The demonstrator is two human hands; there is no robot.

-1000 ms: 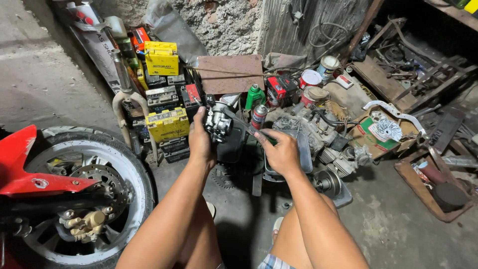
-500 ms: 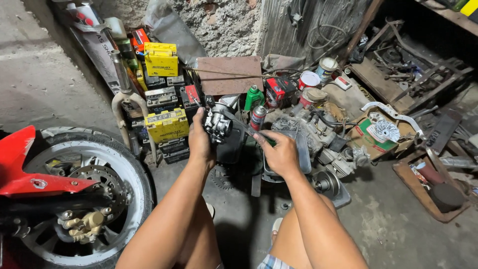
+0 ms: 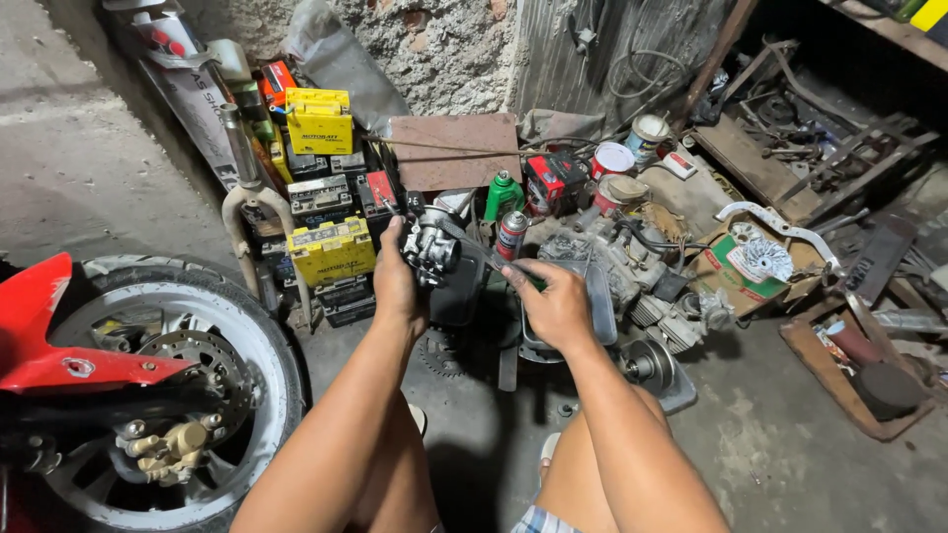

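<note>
My left hand (image 3: 397,278) grips a small grey metal carburetor (image 3: 431,247), held up in front of me. My right hand (image 3: 555,302) is closed on a thin tool (image 3: 486,255) whose dark shaft reaches left to the carburetor. Just beyond my hands stand a spray can with a red cap (image 3: 510,235) and a green bottle (image 3: 502,195). A motorcycle engine (image 3: 632,271) lies on the floor behind my right hand. A dark tray (image 3: 598,296) sits under my right hand.
A motorcycle front wheel (image 3: 178,395) with a red fender (image 3: 44,336) stands at the left. Yellow and black batteries (image 3: 326,212) are stacked against the rough wall. Cans, a cardboard box (image 3: 736,271) and scrap metal parts crowd the right side. Concrete floor lies below.
Both hands have stayed nearly in place with the carburetor and the tool; only slight shifts of the view.
</note>
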